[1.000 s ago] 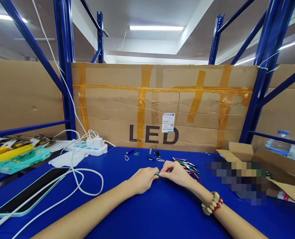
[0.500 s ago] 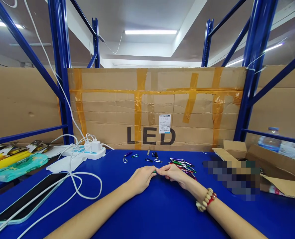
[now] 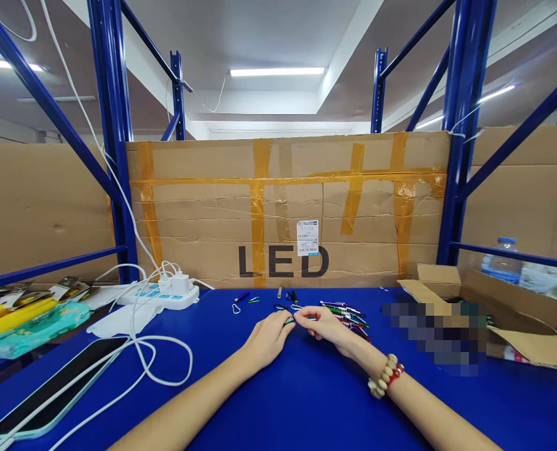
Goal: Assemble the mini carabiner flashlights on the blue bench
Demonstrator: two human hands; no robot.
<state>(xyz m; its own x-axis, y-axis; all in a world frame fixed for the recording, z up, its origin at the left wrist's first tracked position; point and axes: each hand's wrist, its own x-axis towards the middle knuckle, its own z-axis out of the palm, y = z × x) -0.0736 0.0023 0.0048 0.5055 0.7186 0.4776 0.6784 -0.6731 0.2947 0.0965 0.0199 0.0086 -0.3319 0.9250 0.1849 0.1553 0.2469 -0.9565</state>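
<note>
Green and shiny, a small piece (image 3: 289, 321) is pinched between the thumb and fingers of your left hand (image 3: 267, 338), over the smooth blue tabletop (image 3: 301, 401). Your fingers cover most of it, so its full shape cannot be told. Your right hand (image 3: 325, 324) meets it from the other side, thumb and forefinger drawn together right beside the piece; whether they grip part of it, I cannot tell. A bracelet of beige and red beads (image 3: 385, 377) circles your right wrist.

Just beyond that hand lies a heap of slim, shiny purple, green and red pieces (image 3: 346, 311). Behind your fingertips you have a short silver cylinder (image 3: 279, 292) and a short black cylinder (image 3: 294, 297). Farther left are a slim purple cylinder with a silver loop clip (image 3: 242, 297) and a small green loop clip (image 3: 254, 300).

On your left sit a white power strip (image 3: 179, 300), a looped white cable (image 3: 190, 360) and a dark-screened phone with a pale-green edge (image 3: 71, 373). On your right stands an open brown cardboard box (image 3: 438, 275).
</note>
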